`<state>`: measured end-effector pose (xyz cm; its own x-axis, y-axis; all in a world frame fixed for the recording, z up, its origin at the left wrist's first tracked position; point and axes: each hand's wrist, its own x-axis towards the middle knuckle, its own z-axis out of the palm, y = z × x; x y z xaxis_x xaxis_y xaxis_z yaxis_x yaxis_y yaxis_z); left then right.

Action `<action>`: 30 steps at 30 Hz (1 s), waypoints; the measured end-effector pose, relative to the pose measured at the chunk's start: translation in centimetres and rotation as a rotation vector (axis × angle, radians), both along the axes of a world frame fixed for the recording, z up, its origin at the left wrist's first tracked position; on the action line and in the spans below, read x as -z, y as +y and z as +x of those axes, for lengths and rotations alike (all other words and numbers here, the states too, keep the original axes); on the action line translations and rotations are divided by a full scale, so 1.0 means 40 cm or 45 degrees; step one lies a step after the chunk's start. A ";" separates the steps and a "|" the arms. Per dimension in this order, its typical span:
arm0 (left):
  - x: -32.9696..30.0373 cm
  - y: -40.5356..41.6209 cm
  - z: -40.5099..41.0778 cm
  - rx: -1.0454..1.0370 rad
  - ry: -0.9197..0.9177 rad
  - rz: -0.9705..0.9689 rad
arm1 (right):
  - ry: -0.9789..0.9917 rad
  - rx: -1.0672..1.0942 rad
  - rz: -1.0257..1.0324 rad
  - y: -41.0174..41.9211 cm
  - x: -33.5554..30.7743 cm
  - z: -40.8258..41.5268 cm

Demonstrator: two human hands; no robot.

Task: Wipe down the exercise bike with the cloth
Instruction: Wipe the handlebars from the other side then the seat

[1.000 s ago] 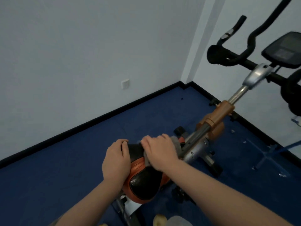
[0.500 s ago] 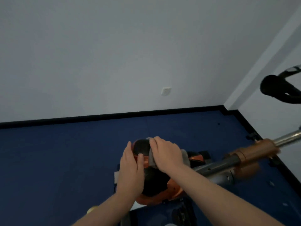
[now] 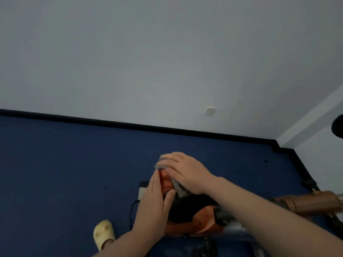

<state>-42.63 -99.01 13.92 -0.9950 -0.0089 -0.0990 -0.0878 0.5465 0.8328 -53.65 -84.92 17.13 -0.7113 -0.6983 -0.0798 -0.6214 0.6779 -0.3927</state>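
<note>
— While you wiped, where was the cloth (image 3: 177, 187)?
— Low in the middle, soft under my flat right hand (image 3: 187, 173), on the bike's hard seat (image 3: 187, 212). My flat left hand (image 3: 153, 206) steadied the seat's side.

The right hand (image 3: 185, 173) covers most of the cloth (image 3: 179, 188). At three o'clock the edge cuts off the handlebar (image 3: 338, 127). The bike's post (image 3: 308, 202) looks blurry.

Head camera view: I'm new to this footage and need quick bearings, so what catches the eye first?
Low in the middle, the right hand presses a grey cloth onto the orange and black bike saddle, while the left hand lies flat against the saddle's side. Around them spreads a dark blue floor, with a pale yellow shoe at bottom left.
</note>
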 end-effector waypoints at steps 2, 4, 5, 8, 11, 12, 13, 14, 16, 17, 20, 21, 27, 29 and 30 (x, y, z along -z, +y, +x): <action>-0.001 -0.004 0.005 0.016 -0.037 -0.035 | -0.120 -0.090 -0.048 0.039 -0.008 -0.014; 0.000 -0.006 0.009 0.008 -0.094 -0.055 | -0.297 0.023 -0.116 0.040 -0.013 -0.047; 0.002 -0.006 0.012 0.005 -0.109 -0.062 | -0.369 0.113 -0.107 0.022 -0.015 -0.061; 0.014 -0.007 0.023 0.003 -0.115 -0.102 | -0.282 0.132 0.124 -0.050 -0.017 -0.080; 0.015 -0.013 0.028 0.034 -0.073 -0.191 | -0.033 -0.207 0.210 -0.031 -0.009 -0.051; 0.012 -0.015 0.028 0.046 -0.066 -0.224 | -0.042 -0.285 0.177 -0.009 -0.011 -0.044; 0.008 -0.016 0.027 0.052 -0.063 -0.251 | -0.093 -0.304 0.131 0.007 -0.013 -0.042; 0.006 -0.016 0.024 0.055 -0.062 -0.266 | -0.157 -0.269 0.088 0.014 -0.013 -0.049; 0.004 -0.015 0.021 0.054 -0.058 -0.259 | -0.251 -0.145 0.046 -0.004 -0.014 -0.077; 0.005 -0.015 0.020 0.052 -0.057 -0.242 | -0.280 -0.088 0.056 -0.026 -0.012 -0.091; 0.010 -0.018 0.024 0.044 -0.073 -0.163 | -0.187 -0.057 0.159 -0.077 -0.008 -0.097; 0.012 -0.018 0.026 0.048 -0.075 -0.144 | -0.103 -0.093 0.154 -0.070 -0.003 -0.084; 0.013 -0.019 0.024 0.088 -0.099 -0.179 | -0.018 -0.232 -0.053 0.055 0.006 -0.019; 0.012 -0.018 0.023 0.070 -0.095 -0.138 | -0.210 -0.062 -0.095 0.033 0.003 -0.045; 0.014 -0.017 0.024 0.062 -0.092 -0.105 | -0.294 0.060 -0.098 0.009 0.001 -0.060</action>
